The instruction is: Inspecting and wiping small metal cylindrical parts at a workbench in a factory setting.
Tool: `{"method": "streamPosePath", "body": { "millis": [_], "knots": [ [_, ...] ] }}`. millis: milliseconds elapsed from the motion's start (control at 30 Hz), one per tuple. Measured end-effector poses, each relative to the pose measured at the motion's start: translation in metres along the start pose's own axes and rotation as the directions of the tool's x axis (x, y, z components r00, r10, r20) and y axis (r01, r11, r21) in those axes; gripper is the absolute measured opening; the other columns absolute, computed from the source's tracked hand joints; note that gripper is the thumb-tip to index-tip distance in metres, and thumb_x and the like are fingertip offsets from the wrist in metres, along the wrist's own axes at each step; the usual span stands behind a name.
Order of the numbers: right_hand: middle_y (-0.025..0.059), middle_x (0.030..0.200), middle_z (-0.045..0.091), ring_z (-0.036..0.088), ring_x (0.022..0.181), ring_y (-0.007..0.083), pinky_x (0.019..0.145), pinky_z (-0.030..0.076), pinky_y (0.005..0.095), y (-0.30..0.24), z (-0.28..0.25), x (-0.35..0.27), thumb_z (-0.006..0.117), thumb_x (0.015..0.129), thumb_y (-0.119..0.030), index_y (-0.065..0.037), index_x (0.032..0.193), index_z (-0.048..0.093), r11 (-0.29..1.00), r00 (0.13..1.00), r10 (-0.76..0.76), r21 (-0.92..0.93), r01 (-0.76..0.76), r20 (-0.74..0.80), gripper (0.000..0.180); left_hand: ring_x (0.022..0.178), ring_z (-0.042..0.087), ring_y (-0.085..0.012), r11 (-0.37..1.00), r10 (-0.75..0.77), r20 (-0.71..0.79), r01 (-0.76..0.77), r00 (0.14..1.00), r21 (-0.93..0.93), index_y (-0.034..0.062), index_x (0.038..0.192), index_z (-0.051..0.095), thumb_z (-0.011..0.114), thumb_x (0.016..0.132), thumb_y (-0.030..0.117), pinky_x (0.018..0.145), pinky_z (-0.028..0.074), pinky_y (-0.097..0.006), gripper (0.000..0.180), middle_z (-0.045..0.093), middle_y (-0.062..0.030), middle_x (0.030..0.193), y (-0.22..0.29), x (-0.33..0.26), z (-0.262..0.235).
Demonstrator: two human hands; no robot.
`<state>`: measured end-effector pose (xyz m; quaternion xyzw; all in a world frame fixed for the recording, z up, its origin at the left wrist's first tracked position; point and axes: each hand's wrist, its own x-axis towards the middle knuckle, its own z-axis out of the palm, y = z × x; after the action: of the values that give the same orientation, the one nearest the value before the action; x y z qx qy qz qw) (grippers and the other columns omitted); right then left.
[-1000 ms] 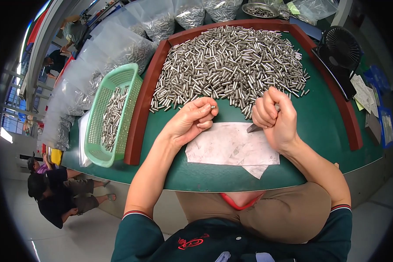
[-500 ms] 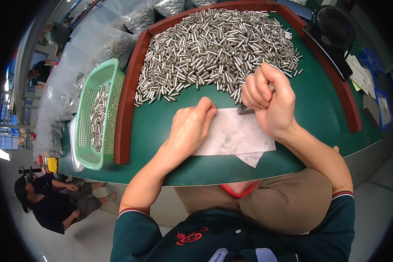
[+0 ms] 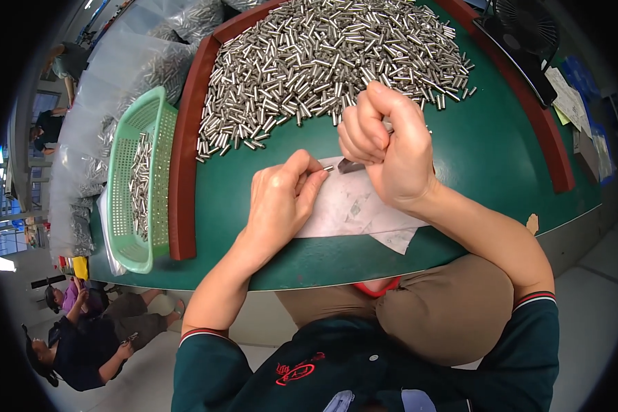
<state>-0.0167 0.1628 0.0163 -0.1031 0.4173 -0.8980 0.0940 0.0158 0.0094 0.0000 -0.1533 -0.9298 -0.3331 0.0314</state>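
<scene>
A factory workbench [image 3: 501, 158], heaped with small metal tubes [image 3: 323, 62] beside bagged stock [image 3: 117, 75].

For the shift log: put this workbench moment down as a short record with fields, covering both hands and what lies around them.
Surface: green table with a red-brown raised border
Left hand: pinches one small metal cylinder at its fingertips, resting on the white paper sheet
Right hand: clenched in a fist around a dark tool, whose tip points at the cylinder
Stock: large heap of metal cylinders behind the hands
Left side: green plastic basket holding a few cylinders
Far right: black fan
</scene>
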Motion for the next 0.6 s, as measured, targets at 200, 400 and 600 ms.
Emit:
{"method": "streamPosePath", "body": {
  "millis": [200,400,600],
  "knots": [
    [-0.0014,0.042,0.024,0.017,0.039,0.0084,0.039,0.017,0.0244,0.0051,-0.0033,0.0049,0.030,0.087,-0.021,-0.011,0.050,0.027,1.000,1.000,0.015,0.004,-0.015,-0.007,0.039,0.038,0.043,-0.0227,1.000,-0.008,-0.015,0.008,1.000,-0.001,0.0020,0.070,0.053,0.062,0.073,0.005,0.041,0.033,-0.033,0.010,0.043,-0.0093,0.045,-0.0001,0.0003,0.0024],
    [-0.0013,0.042,0.024,0.017,0.039,0.0083,0.039,0.016,0.0246,0.0066,-0.0018,0.0065,0.030,0.088,-0.021,-0.011,0.050,0.026,0.999,0.999,0.036,0.023,-0.036,0.007,0.039,0.038,0.042,-0.0227,1.000,-0.003,-0.028,0.003,1.000,-0.009,0.0017,0.069,0.054,0.062,0.072,0.005,0.041,0.033,-0.032,0.009,0.042,-0.0095,0.045,0.0000,0.0004,0.0021],
    [-0.0014,0.042,0.024,0.017,0.039,0.0082,0.039,0.016,0.0245,0.0094,-0.0020,0.0067,0.030,0.088,-0.021,-0.012,0.050,0.026,0.999,0.999,0.032,0.030,-0.032,0.003,0.039,0.038,0.042,-0.0226,1.000,-0.007,-0.030,0.007,1.000,-0.011,0.0013,0.068,0.054,0.063,0.071,0.005,0.041,0.033,-0.032,0.010,0.042,-0.0090,0.045,-0.0013,-0.0002,0.0022]
  ]
}}
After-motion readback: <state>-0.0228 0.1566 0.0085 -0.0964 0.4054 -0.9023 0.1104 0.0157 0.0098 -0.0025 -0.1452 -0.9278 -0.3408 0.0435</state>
